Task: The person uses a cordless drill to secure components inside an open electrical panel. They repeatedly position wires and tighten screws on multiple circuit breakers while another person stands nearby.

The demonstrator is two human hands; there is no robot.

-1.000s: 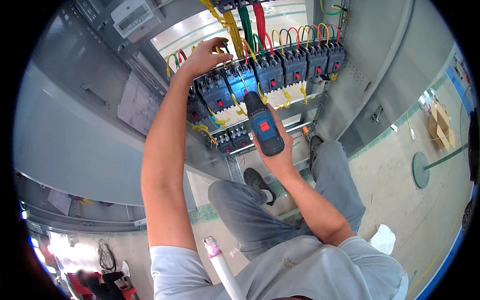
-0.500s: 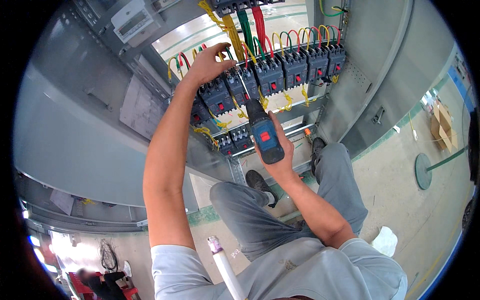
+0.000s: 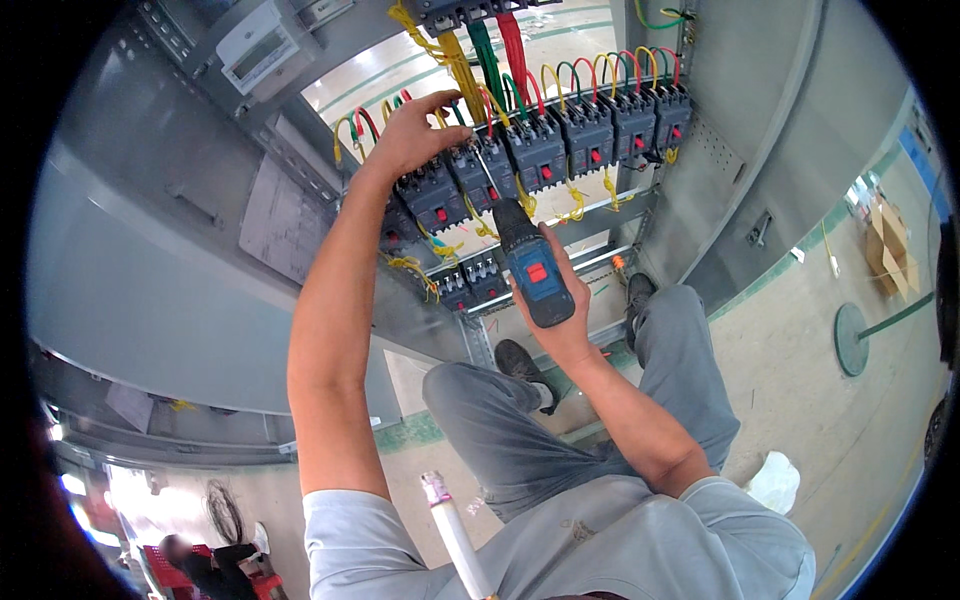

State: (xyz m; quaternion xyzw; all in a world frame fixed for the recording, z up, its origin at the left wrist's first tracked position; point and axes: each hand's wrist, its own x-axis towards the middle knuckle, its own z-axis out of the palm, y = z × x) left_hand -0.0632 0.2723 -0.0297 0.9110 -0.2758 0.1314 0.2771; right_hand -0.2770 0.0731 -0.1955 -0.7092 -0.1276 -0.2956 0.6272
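Note:
My right hand [image 3: 568, 322] grips a blue and black electric screwdriver [image 3: 530, 265], its thin bit pointing up at the top of a dark circuit breaker [image 3: 478, 172] in a row of breakers [image 3: 585, 135] inside an open grey cabinet. My left hand [image 3: 412, 130] reaches up to the wires above that breaker, its fingers pinching at yellow and red wires [image 3: 478, 110]. Coloured wires loop into the top of each breaker. Smaller breakers [image 3: 470, 283] sit on a rail below.
The grey cabinet door [image 3: 160, 260] hangs open at my left with a paper sheet [image 3: 280, 225] on it. My knees and shoes [image 3: 520, 365] are below the panel. A cardboard box [image 3: 888, 245] and a green round base [image 3: 852, 340] stand on the floor at right.
The screwdriver has risen slightly toward the breaker. My left hand has stayed at the wires with small finger shifts.

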